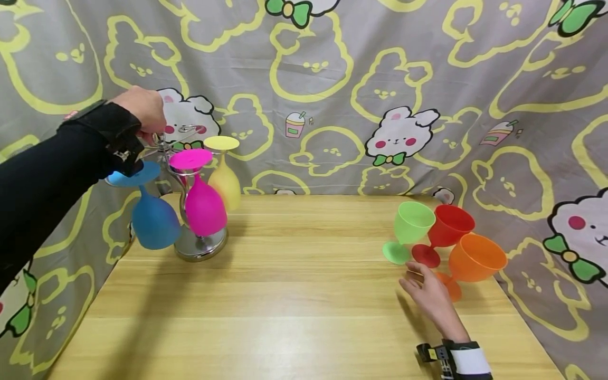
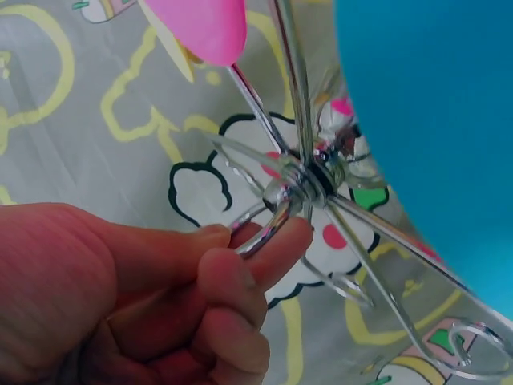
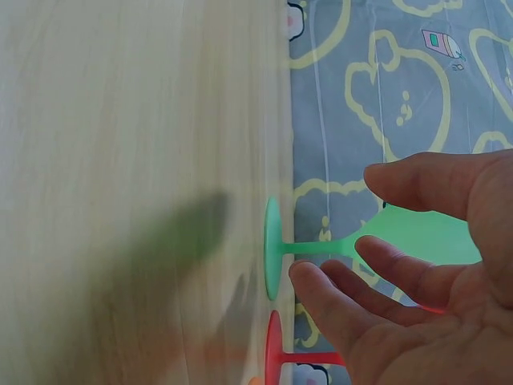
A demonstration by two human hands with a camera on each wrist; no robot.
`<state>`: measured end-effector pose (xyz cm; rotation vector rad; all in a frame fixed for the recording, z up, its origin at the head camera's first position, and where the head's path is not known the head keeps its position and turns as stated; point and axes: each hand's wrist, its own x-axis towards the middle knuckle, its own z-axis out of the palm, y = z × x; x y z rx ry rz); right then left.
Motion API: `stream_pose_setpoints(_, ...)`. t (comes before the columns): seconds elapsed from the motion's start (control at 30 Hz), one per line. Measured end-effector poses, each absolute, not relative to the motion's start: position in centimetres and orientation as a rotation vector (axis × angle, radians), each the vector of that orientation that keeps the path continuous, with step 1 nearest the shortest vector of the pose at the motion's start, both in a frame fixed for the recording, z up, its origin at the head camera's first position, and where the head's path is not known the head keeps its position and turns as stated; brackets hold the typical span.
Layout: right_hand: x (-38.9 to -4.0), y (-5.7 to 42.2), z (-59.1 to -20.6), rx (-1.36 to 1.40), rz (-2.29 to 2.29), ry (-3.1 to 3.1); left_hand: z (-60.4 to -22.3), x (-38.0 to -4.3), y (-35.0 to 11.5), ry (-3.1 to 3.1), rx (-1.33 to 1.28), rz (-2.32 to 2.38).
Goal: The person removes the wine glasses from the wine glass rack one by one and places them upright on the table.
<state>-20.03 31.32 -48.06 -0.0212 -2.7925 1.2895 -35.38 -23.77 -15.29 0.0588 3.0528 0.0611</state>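
Note:
My left hand point(image 1: 142, 110) pinches the wire loop point(image 2: 268, 231) atop a chrome goblet rack point(image 1: 201, 249) at the table's left. Upside down from its arms hang a blue goblet point(image 1: 154, 222), a pink goblet point(image 1: 205, 206) and a yellow goblet point(image 1: 227, 182). On the right, my right hand point(image 1: 431, 295) reaches toward a green goblet point(image 1: 414, 224), its fingers spread and holding nothing. In the right wrist view, the thumb and fingers flank the green goblet's stem and bowl point(image 3: 417, 233). A red goblet point(image 1: 448, 228) and an orange goblet point(image 1: 477, 258) stand upright beside it.
The wooden table point(image 1: 294, 274) spans the space between the rack and the upright goblets. A grey patterned curtain point(image 1: 323, 121) hangs behind the table and along its sides. Bare rack arms with curled ends point(image 2: 477, 353) stick out close to the left hand.

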Motion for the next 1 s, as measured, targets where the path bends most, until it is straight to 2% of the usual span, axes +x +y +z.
stream_pose_setpoints(0.27, -19.9, 31.6, -48.2, -0.033, 1.302, -2.786, -15.5, -35.4, -22.8, 3.093, -0.063, 0.2)
stream_pose_setpoints(1.0, -19.6, 31.7, -48.4, -0.018, 1.297, -2.774, -15.8, -35.0, -22.4, 3.104, -0.119, 0.231)
